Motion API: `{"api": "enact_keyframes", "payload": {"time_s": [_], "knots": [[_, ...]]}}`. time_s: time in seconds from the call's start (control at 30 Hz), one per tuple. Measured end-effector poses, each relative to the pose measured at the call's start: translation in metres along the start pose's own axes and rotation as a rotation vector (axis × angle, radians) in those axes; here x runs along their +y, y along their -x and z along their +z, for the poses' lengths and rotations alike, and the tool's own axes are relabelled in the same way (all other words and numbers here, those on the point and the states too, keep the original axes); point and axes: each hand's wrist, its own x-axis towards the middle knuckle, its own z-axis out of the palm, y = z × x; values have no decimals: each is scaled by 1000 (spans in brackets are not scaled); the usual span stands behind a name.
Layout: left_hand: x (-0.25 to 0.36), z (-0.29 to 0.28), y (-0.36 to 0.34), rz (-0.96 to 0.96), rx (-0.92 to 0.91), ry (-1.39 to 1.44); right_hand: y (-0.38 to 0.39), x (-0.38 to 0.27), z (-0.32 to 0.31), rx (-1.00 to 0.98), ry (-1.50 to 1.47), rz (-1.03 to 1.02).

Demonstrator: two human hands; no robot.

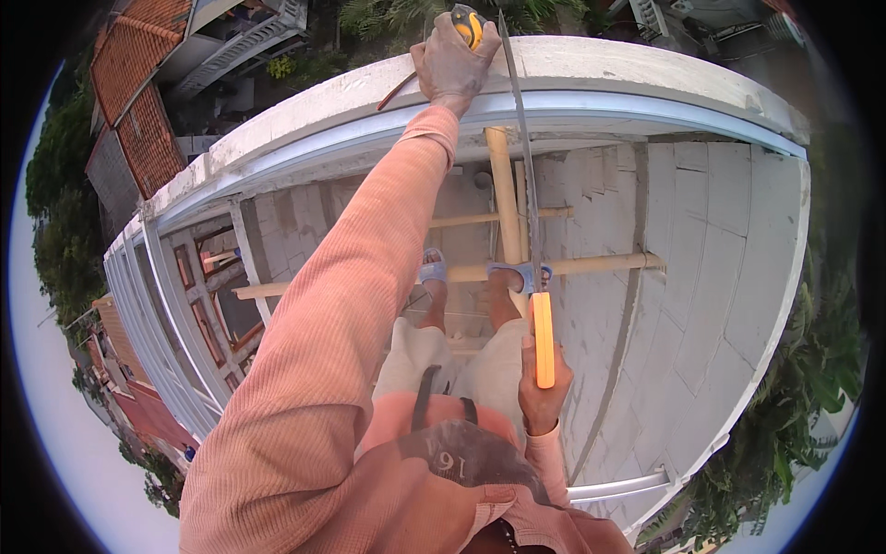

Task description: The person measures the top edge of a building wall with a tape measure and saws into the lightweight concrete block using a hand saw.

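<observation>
No packages, labels, signs or screens are seen anywhere in the view. The only marking visible is a faded pale print on the dark bag point(457, 457) worn at the person's waist, low in the picture.

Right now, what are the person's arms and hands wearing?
Both arms wear long, faded orange-pink sleeves of ribbed knit with snug cuffs at the wrists. The left hand and the right hand are bare, without gloves, and the left looks dusty. No watch or rings show.
</observation>
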Motion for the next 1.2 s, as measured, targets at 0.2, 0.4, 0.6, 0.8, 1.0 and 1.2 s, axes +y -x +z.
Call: {"api": "enact_keyframes", "payload": {"time_s": [0.2,0.4,0.6,0.8,1.0,1.2], "knots": [[9,-4,2,-3,-23,-8,-95,-41,25,-17,-8,-49],[5,6,1,7,-2,-70,-108,-33,45,-6,-89,-26],[13,-3,3,-11,-6,15,2,7,-11,-22,40,2],[4,-1,5,-3,8,-4,-140,-49,40,-43,-18,-39],[5,-12,4,-28,-18,10,-39,-10,19,29,-40,-36],[-2,6,2,26,56,-1,-42,-12,5,1,-11,-45]]}}
